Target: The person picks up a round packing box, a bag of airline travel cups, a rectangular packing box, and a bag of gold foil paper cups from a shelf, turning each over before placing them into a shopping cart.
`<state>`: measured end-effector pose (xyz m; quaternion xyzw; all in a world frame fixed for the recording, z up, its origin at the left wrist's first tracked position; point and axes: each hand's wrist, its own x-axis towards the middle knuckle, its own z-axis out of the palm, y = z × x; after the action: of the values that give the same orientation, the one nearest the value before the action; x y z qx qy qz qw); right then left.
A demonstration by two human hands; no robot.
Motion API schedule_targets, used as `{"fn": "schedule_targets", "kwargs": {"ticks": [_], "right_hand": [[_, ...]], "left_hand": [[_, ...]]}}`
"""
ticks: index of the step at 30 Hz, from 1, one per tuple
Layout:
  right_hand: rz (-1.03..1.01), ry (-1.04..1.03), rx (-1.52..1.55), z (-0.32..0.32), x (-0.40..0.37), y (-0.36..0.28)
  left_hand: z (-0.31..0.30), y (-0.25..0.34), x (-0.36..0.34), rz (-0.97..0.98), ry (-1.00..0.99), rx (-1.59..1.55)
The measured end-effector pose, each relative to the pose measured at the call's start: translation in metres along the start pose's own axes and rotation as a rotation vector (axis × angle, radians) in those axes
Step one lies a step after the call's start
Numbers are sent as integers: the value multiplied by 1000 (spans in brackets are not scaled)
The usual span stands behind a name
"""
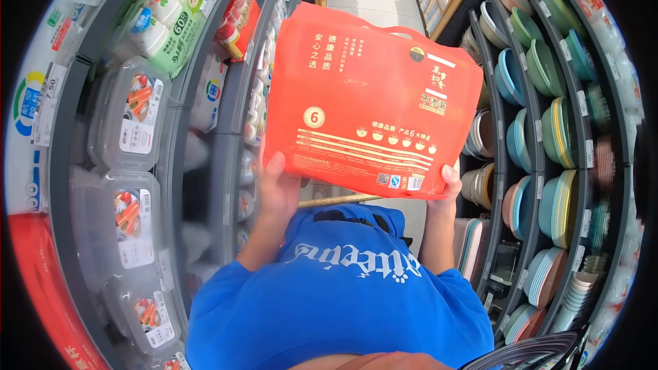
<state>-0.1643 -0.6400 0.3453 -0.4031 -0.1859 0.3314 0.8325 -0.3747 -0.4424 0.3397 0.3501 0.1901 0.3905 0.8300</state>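
Package (373,96) is held upright above both hands, its long axis lying across. Left hand (277,181) and right hand (449,188) are clamped on its lower corners, equally near

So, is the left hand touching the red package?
Touching. The head view shows the left hand gripping the red package at its lower corner, thumb lying flat on its front.

A bright blue short-sleeved T-shirt (329,308) carries white lettering (356,262) across the chest. A black strap (351,217) sits at the collar. The left hand (277,188) and right hand (447,185) are bare.
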Motion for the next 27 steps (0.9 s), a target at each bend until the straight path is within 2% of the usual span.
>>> {"fn": "schedule_targets", "kwargs": {"ticks": [22, 27], "right_hand": [[-11, -35, -11, -3, -1, 7], [8, 11, 3, 1, -2, 5]], "left_hand": [[-2, -1, -1, -31, 17, -19], [-1, -1, -2, -19, 21, -16]]}}
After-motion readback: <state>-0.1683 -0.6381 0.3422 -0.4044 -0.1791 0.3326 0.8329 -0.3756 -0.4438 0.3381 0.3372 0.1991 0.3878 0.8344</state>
